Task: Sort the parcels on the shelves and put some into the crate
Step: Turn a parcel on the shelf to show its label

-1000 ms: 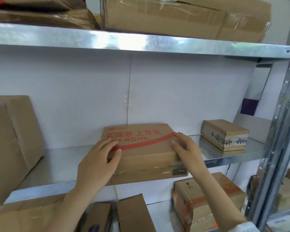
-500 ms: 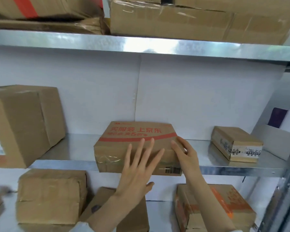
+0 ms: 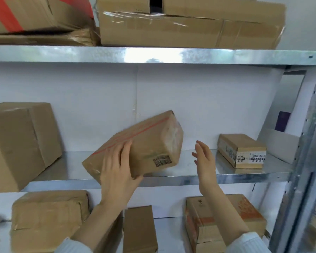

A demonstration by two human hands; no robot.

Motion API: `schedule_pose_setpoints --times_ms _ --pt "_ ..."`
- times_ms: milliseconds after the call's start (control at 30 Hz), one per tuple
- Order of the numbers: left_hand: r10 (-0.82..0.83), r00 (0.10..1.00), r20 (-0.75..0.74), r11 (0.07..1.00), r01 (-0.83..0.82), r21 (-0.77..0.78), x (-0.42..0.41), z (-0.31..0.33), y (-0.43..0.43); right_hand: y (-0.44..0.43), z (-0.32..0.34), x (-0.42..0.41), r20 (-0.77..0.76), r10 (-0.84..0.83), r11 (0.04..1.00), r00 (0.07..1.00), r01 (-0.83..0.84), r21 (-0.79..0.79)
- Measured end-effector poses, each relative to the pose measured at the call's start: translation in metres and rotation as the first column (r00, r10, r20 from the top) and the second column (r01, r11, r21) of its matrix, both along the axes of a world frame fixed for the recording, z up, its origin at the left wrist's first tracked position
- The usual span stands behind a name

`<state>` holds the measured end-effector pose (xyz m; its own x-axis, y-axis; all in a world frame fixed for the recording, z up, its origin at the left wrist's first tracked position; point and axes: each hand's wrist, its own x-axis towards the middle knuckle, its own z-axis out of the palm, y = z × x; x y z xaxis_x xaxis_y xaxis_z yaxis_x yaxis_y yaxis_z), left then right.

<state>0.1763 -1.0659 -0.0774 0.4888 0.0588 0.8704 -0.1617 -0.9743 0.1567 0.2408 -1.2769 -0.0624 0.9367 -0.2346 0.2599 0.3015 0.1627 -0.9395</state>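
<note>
A brown parcel with a red stripe (image 3: 146,143) is tilted up off the middle shelf (image 3: 190,179), its right end raised and a barcode on its front face. My left hand (image 3: 117,170) grips its lower left front corner. My right hand (image 3: 203,159) hovers just right of the parcel, fingers spread, touching nothing. No crate is in view.
A small labelled box (image 3: 242,151) sits at the right of the middle shelf and a large box (image 3: 20,143) at the left. Big cartons (image 3: 190,26) fill the top shelf. Several boxes (image 3: 47,220) stand on the lower shelf. A metal upright (image 3: 299,161) borders the right.
The striped parcel lay flat on the shelf under both hands; now my left hand has tipped it up and turned it, and my right hand has come off it.
</note>
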Motion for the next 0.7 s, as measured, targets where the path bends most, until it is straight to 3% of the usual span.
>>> schedule_pose_setpoints --times_ms 67,133,233,333,467,700 --pt "-0.077 0.997 0.017 0.958 0.079 -0.275 -0.009 0.015 -0.003 0.007 0.0 0.0 -0.025 0.059 0.998 0.998 -0.059 0.0" --pt "-0.192 0.979 0.061 0.837 0.196 -0.511 -0.015 0.027 -0.006 0.018 -0.001 0.0 -0.07 0.148 0.989 0.987 -0.148 -0.004" --pt "-0.349 0.922 0.166 0.617 0.36 -0.7 -0.019 0.034 -0.01 0.034 -0.003 -0.001 -0.135 0.261 0.964 0.956 -0.264 -0.009" --pt "-0.413 0.883 0.223 0.455 0.413 -0.789 -0.019 0.037 -0.01 0.043 -0.004 0.0 -0.184 0.351 0.935 0.918 -0.353 0.023" --pt "-0.426 0.867 0.258 0.357 0.424 -0.832 -0.016 0.037 -0.004 0.05 -0.007 0.0 -0.129 0.489 0.872 0.862 -0.479 0.103" --pt "-0.467 0.829 0.308 0.197 0.437 -0.878 -0.011 0.029 0.006 0.061 -0.015 0.009 -0.032 0.557 0.806 0.83 -0.532 0.259"
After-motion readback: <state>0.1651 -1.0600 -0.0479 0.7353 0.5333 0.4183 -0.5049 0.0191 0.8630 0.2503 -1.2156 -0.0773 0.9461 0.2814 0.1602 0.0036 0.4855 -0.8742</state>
